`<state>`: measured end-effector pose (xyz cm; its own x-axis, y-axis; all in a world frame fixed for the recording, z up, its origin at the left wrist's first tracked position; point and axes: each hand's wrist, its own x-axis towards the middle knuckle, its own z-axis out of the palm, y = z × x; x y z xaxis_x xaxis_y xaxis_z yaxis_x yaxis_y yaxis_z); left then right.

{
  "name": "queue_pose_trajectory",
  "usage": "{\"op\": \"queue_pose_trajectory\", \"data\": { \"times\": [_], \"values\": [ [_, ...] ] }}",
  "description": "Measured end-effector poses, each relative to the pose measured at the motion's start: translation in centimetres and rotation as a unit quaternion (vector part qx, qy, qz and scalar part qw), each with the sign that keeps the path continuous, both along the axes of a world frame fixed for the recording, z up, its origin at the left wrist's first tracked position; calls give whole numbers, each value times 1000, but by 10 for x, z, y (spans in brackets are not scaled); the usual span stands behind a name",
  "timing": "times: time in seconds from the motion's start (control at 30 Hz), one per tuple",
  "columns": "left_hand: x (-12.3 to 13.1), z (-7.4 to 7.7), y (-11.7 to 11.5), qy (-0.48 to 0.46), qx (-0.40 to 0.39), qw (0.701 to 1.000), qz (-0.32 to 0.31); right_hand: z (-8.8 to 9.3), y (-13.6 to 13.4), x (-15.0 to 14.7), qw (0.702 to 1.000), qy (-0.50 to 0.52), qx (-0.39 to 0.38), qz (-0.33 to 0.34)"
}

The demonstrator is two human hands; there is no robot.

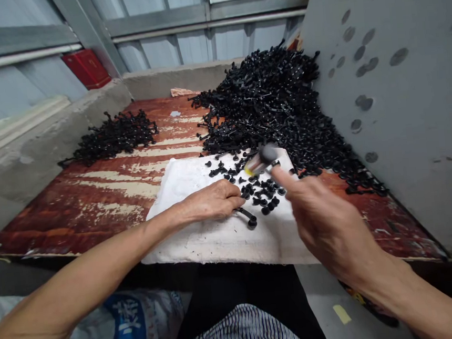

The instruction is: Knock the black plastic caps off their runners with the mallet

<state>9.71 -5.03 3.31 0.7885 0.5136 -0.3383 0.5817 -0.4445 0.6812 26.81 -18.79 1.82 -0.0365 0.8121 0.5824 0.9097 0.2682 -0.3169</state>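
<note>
My left hand (pixel 209 201) rests on a white cloth (pixel 200 235), fingers curled down on a small black plastic part (pixel 248 217) that sticks out to the right. My right hand (pixel 325 219) is raised over the cloth's right side, pinching a small blurred tool (pixel 262 158) with a yellowish and grey end. Several loose black bits (pixel 259 190) lie scattered on the cloth between the two hands.
A large heap of black parts (pixel 279 107) fills the back right of the worn red board (pixel 94 202); a smaller heap (pixel 114 137) sits back left. A grey spotted panel (pixel 403 112) stands at the right. A printed sack (pixel 132 325) lies below.
</note>
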Motion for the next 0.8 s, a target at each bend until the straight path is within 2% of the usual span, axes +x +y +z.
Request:
{"op": "queue_pose_trajectory", "data": {
  "times": [0.1, 0.2, 0.27, 0.4, 0.53, 0.6, 0.67, 0.7, 0.73, 0.8],
  "values": [
    [0, 0, -1, -3, -13, 1000, 8, -5, 3, 4, 997, -28, -65, 7],
    [0, 1, -2, 1, -26, 1000, 13, -4, 1, 4, 998, 51, 21, 9],
    [0, 1, -1, 1, -32, 999, 15, -4, 1, 3, 998, 54, 39, 0],
    [-1, 0, -1, -2, -18, 1000, 14, -8, 3, 4, 998, -18, -67, 0],
    [-2, -2, 0, -4, -28, 999, 16, -7, 1, 3, 997, 68, 32, 12],
    [-2, -2, 0, 2, -31, 999, 18, -8, 0, 2, 999, 34, 18, -1],
    [-1, -1, 0, 5, -28, 999, 19, -8, 0, 2, 998, -34, -47, -2],
    [-1, -1, 0, 6, -28, 999, 19, -8, 0, 2, 998, -37, -58, 6],
    [-1, -1, 0, 6, -30, 999, 19, -8, 0, 2, 998, -25, -54, 10],
    [-1, -1, 0, 5, -36, 999, 21, -6, 0, 2, 999, 36, 4, 10]
  ]
}}
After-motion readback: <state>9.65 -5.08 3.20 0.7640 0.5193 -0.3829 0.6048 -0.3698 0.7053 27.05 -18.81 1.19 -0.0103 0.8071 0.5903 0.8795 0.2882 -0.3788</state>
